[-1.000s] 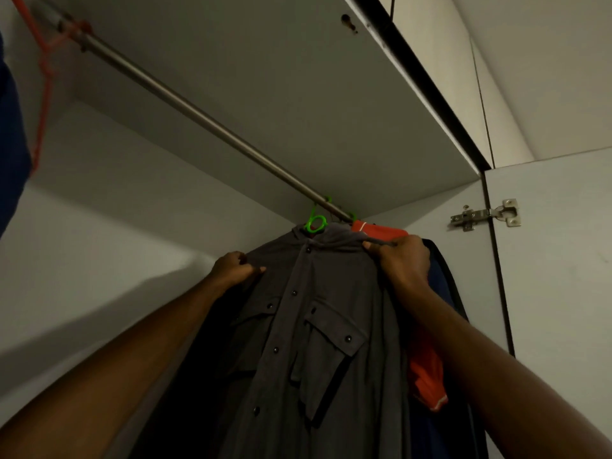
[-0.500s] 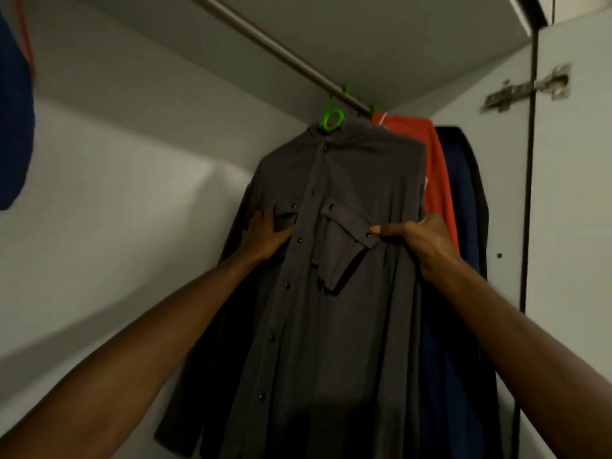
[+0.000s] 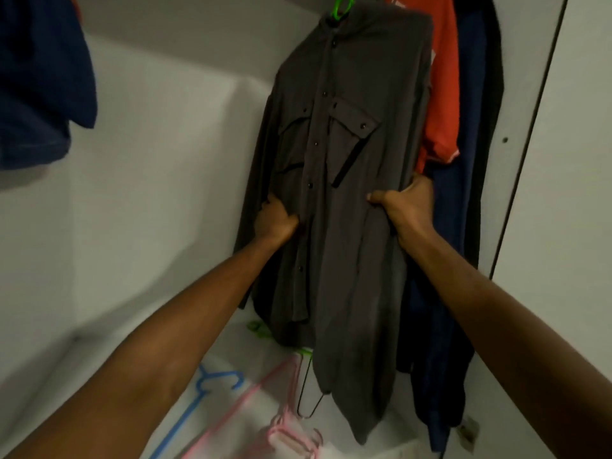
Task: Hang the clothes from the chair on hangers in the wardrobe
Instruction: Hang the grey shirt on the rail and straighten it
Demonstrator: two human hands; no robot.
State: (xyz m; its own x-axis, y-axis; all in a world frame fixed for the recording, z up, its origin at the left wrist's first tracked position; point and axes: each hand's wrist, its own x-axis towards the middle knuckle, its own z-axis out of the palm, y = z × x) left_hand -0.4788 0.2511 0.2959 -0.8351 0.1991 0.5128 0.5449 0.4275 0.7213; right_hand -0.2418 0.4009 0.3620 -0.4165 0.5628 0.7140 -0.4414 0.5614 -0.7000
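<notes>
Your left hand (image 3: 276, 218) and right hand (image 3: 405, 203) each clench the grey shirt (image 3: 344, 180) (on its green hanger (image 3: 341, 6) at twelve o'clock); pull down evenly, smoothing both sides

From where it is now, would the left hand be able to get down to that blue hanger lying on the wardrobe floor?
Probably yes. The left hand grips the grey shirt, so it must let go first. Nothing lies between it and the blue hanger on the wardrobe floor below.
</notes>
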